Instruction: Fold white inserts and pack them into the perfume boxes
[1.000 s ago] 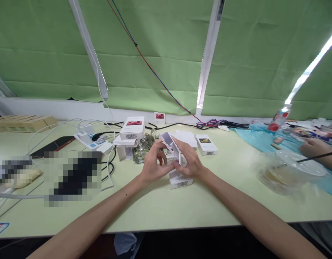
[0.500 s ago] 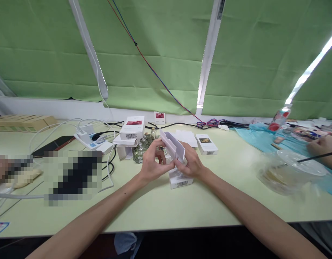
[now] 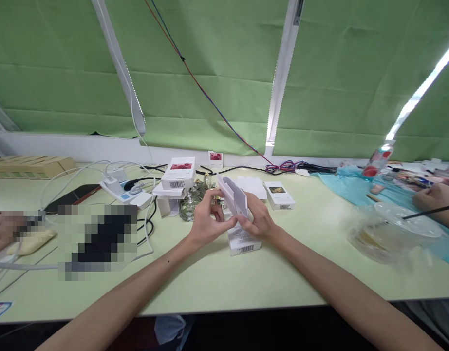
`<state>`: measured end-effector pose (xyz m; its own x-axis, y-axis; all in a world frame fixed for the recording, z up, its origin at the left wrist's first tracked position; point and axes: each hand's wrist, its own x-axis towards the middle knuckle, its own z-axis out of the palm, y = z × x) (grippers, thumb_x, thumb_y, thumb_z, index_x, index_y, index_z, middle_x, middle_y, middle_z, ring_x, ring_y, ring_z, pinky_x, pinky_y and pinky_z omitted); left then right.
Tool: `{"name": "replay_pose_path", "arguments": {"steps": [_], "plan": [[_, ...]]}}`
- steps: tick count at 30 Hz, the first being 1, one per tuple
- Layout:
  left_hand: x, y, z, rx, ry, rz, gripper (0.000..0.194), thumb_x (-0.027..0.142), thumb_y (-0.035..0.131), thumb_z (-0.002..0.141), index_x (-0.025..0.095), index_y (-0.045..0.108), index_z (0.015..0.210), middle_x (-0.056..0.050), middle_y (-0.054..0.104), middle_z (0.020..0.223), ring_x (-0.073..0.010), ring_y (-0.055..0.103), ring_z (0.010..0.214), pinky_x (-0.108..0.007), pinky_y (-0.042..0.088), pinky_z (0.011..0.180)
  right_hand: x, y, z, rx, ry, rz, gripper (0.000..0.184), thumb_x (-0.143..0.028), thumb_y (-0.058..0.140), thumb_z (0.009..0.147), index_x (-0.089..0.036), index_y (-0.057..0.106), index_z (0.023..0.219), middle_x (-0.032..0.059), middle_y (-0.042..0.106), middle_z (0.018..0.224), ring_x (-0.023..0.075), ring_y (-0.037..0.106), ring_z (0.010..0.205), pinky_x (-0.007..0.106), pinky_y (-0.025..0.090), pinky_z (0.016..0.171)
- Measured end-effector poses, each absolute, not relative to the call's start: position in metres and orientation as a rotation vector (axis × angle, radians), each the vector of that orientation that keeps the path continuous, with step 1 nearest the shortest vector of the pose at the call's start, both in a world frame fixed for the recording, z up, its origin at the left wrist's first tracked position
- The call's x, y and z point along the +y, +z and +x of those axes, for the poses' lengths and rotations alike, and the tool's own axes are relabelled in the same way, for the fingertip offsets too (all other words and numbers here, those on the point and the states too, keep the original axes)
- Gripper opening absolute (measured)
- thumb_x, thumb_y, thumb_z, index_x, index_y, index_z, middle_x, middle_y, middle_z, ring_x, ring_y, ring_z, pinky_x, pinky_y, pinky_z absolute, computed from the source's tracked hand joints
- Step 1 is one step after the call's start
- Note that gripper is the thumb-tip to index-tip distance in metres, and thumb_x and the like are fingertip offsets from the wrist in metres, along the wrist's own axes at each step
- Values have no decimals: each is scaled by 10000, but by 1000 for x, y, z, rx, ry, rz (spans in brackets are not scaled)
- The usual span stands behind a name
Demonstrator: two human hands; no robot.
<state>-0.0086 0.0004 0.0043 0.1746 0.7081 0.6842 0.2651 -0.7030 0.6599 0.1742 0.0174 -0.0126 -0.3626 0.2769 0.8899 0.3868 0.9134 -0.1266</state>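
Observation:
Between my two hands is a small white cardboard box (image 3: 232, 194), tilted, with its near end open and flaps standing out. My left hand (image 3: 207, 217) grips its left side, fingers curled and thumb at the lower edge. My right hand (image 3: 258, 218) is closed around the right side, its thumb close to my left thumb. Just below them, a white box with a barcode (image 3: 244, 247) lies on the table, partly covered by my hands. Glass bottles (image 3: 191, 204) stand behind my left hand, and a white box with a dark picture (image 3: 279, 195) lies to the right.
Stacked white boxes (image 3: 178, 171) and a power strip (image 3: 127, 192) with cables stand at left. A plastic tub (image 3: 383, 234) with a dark stick and a blue sheet (image 3: 341, 183) are at right. Other people's hands (image 3: 438, 202) show at both edges.
The box in my hands has tipped slightly and its flap stands a little differently. My hands stay in nearly the same place. The hand at the far left has moved further into view.

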Motion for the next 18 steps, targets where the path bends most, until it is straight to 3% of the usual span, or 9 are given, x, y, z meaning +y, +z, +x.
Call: {"name": "replay_pose_path", "arguments": {"steps": [4,13,18], "plan": [[2,2,-9,910,1502,2034,506,280,797,675,235,440,1031,64,603,771,-53,528,415,-191,424,409,16,-11,175,-1981,-96,-485,588,-408,417,981,-228,310,1530,149,593,1378,305,616,1216,472,546,968],[3,2,-10,883,1436,1956,477,300,802,710,234,462,1037,20,614,934,-40,538,468,-192,424,440,13,-9,176,-2002,38,-537,611,-438,463,976,-236,315,1534,138,592,1377,285,614,1213,461,531,998],[3,2,-10,869,1436,1935,459,326,795,739,247,457,1041,2,585,1065,-26,547,489,-194,433,458,14,-10,176,-2042,52,-558,659,-447,452,985,-235,232,1568,137,555,1432,289,599,1242,463,521,1020]]}}
